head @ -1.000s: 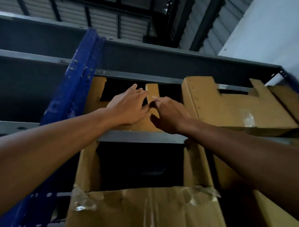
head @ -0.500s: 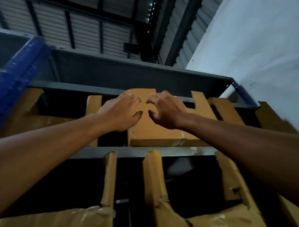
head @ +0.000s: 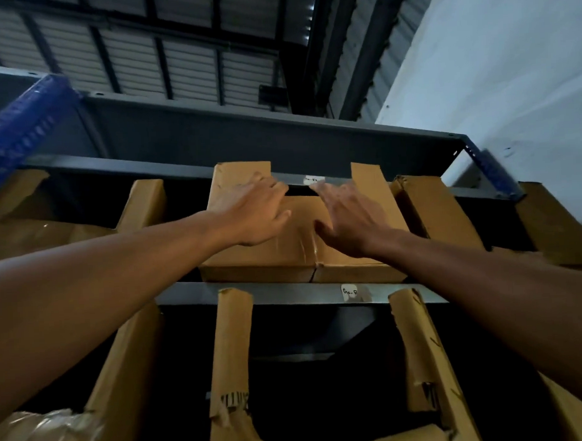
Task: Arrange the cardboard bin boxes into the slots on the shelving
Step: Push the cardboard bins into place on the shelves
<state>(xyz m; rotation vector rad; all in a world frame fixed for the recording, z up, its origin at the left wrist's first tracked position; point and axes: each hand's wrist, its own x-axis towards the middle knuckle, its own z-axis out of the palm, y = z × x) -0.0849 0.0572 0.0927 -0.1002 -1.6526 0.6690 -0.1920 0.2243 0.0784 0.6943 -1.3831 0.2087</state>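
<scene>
My left hand (head: 252, 215) and right hand (head: 349, 222) press flat, fingers seemingly straight through blur, against the box (head: 262, 273) to seat it squarely on the shelf (head: 286, 292).

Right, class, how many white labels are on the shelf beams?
2: upper label on the top beam; lower label on the beam below. Others may be hidden.

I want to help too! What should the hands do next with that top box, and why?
Probably push the box back a little: the left hand and right hand lie flat on its front, which sits at the edge of the shelf beam.
</scene>
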